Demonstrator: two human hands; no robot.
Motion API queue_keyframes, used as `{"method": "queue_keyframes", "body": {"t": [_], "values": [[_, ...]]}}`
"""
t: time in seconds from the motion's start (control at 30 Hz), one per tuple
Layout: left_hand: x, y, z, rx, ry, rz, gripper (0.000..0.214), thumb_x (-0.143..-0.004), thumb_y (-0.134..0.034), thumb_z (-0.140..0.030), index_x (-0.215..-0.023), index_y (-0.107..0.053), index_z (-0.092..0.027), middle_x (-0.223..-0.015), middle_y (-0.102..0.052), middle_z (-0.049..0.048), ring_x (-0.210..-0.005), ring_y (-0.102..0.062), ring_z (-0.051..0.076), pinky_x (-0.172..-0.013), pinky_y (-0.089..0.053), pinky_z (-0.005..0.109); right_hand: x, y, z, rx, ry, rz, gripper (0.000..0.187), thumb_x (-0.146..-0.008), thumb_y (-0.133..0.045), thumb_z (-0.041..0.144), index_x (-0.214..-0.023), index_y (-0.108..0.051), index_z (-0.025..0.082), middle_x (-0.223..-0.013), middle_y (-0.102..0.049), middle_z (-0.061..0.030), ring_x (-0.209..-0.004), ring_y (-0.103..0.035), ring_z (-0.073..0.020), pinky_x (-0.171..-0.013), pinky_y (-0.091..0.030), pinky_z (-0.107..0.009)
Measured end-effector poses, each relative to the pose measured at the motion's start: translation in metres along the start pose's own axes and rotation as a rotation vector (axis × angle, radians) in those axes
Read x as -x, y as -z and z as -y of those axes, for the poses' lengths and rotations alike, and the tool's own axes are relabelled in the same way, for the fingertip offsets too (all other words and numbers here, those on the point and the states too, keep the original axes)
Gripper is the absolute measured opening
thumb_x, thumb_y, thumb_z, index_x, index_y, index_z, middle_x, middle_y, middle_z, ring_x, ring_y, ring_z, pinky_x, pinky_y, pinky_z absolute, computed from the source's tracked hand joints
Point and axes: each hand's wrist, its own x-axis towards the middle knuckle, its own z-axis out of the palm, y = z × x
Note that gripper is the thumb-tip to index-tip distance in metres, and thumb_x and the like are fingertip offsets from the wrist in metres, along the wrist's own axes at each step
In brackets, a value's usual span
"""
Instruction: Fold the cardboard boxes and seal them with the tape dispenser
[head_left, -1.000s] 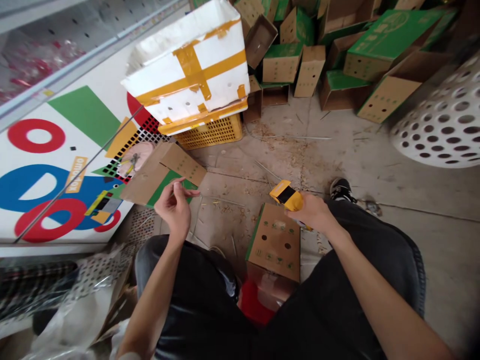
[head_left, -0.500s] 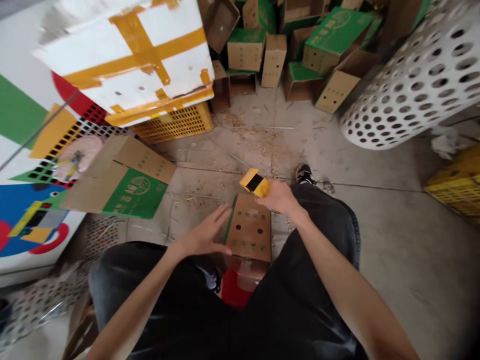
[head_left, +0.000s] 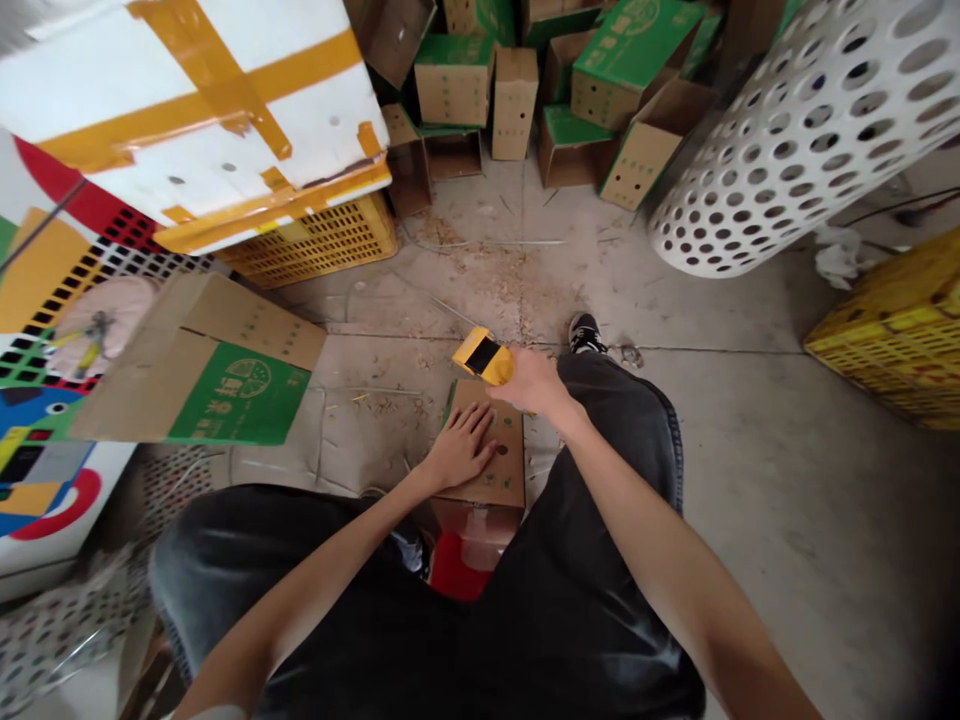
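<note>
Between my legs stands a small brown cardboard box (head_left: 511, 487) with round holes and green print on top. My left hand (head_left: 459, 447) lies flat on the top of this box with its fingers spread. Wrapped around a yellow tape dispenser (head_left: 480, 352), my right hand (head_left: 534, 380) is just above the far right edge of the box. The dispenser's black-and-yellow head points to the left, and the rest of it is hidden by my fingers. Under the near end of the box, something red (head_left: 457, 568) shows.
An open carton with a green panel (head_left: 240, 395) stands at the left, below a taped white foam box (head_left: 300, 110) on a yellow crate (head_left: 330, 240). Several cartons (head_left: 454, 90) are piled at the back. At right are a white perforated basket (head_left: 795, 150) and a yellow crate (head_left: 892, 340).
My left hand has moved right, from beside the box onto its top. My right hand still grips the tape dispenser over the far edge. The whole view has shifted slightly.
</note>
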Motion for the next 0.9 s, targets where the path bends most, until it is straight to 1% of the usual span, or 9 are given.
{"method": "queue_keyframes", "body": {"t": [0.13, 0.3, 0.37, 0.47, 0.57, 0.63, 0.73, 0.8, 0.9], "values": [[-0.003, 0.001, -0.002, -0.011, -0.002, -0.035, 0.061, -0.103, -0.039, -0.046, -0.156, -0.037, -0.016, -0.158, -0.044, 0.0162, -0.148, -0.037, 0.030, -0.122, -0.026, 0.051, 0.004, 0.003, 0.001, 0.040, -0.083, 0.069, 0.051, -0.072, -0.078, 0.034, -0.118, -0.068, 0.015, -0.113, -0.074, -0.0150, -0.105, -0.071, -0.0309, -0.079, -0.053, -0.032], [-0.004, 0.004, -0.003, -0.021, 0.010, -0.056, 0.059, -0.103, -0.039, -0.049, -0.152, -0.044, -0.016, -0.151, -0.049, 0.0150, -0.139, -0.044, 0.030, -0.117, -0.033, 0.048, 0.007, 0.004, 0.002, 0.090, -0.109, 0.115, 0.052, -0.074, -0.078, 0.030, -0.121, -0.068, 0.011, -0.118, -0.073, -0.0191, -0.109, -0.070, -0.0323, -0.083, -0.054, -0.034], [-0.005, 0.003, -0.003, -0.035, 0.017, -0.063, 0.058, -0.103, -0.039, -0.048, -0.151, -0.046, -0.017, -0.149, -0.051, 0.0142, -0.134, -0.047, 0.030, -0.115, -0.035, 0.047, 0.009, 0.003, 0.003, 0.109, -0.108, 0.142, 0.051, -0.075, -0.077, 0.031, -0.120, -0.069, 0.010, -0.118, -0.073, -0.0197, -0.110, -0.070, -0.0325, -0.083, -0.054, -0.034], [-0.009, 0.001, -0.003, -0.070, 0.049, -0.074, 0.051, -0.104, -0.038, -0.046, -0.144, -0.054, -0.019, -0.141, -0.056, 0.0134, -0.125, -0.052, 0.030, -0.110, -0.039, 0.048, 0.010, -0.001, 0.003, 0.132, -0.103, 0.180, 0.053, -0.075, -0.078, 0.036, -0.121, -0.070, 0.009, -0.118, -0.073, -0.0207, -0.110, -0.070, -0.0323, -0.082, -0.055, -0.033], [-0.010, 0.004, 0.001, -0.053, 0.041, -0.056, 0.048, -0.103, -0.039, -0.044, -0.139, -0.058, -0.018, -0.140, -0.057, 0.0148, -0.126, -0.053, 0.031, -0.109, -0.040, 0.049, 0.010, -0.005, 0.002, 0.142, -0.098, 0.208, 0.056, -0.074, -0.080, 0.041, -0.119, -0.071, 0.008, -0.116, -0.073, -0.0219, -0.110, -0.070, -0.0332, -0.082, -0.056, -0.034], [-0.006, 0.009, 0.003, -0.004, -0.013, -0.011, 0.051, -0.103, -0.040, -0.046, -0.142, -0.055, -0.016, -0.148, -0.052, 0.0159, -0.135, -0.048, 0.031, -0.115, -0.037, 0.049, 0.010, -0.008, 0.003, 0.149, -0.093, 0.217, 0.056, -0.074, -0.080, 0.041, -0.119, -0.072, 0.007, -0.116, -0.073, -0.0226, -0.112, -0.070, -0.0337, -0.085, -0.056, -0.034], [0.010, 0.016, 0.002, 0.036, -0.042, 0.062, 0.064, -0.104, -0.038, -0.053, -0.153, -0.041, -0.012, -0.159, -0.041, 0.0177, -0.150, -0.034, 0.031, -0.123, -0.028, 0.050, 0.010, -0.011, 0.006, 0.154, -0.085, 0.224, 0.055, -0.074, -0.081, 0.039, -0.120, -0.072, 0.008, -0.117, -0.073, -0.0225, -0.113, -0.069, -0.0333, -0.088, -0.056, -0.034], [0.024, 0.019, -0.001, 0.037, -0.029, 0.088, 0.072, -0.103, -0.037, -0.057, -0.158, -0.032, -0.011, -0.163, -0.035, 0.0185, -0.154, -0.027, 0.032, -0.125, -0.024, 0.052, 0.010, -0.013, 0.008, 0.150, -0.080, 0.228, 0.056, -0.073, -0.083, 0.038, -0.120, -0.072, 0.010, -0.116, -0.073, -0.0219, -0.112, -0.070, -0.0330, -0.088, -0.056, -0.034], [0.041, 0.021, -0.007, 0.041, -0.034, 0.095, 0.080, -0.100, -0.040, -0.061, -0.161, -0.025, -0.011, -0.166, -0.028, 0.0189, -0.155, -0.023, 0.033, -0.125, -0.022, 0.054, 0.009, -0.017, 0.011, 0.144, -0.072, 0.234, 0.059, -0.069, -0.086, 0.038, -0.119, -0.073, 0.010, -0.116, -0.073, -0.0223, -0.110, -0.071, -0.0334, -0.088, -0.057, -0.035]]}}
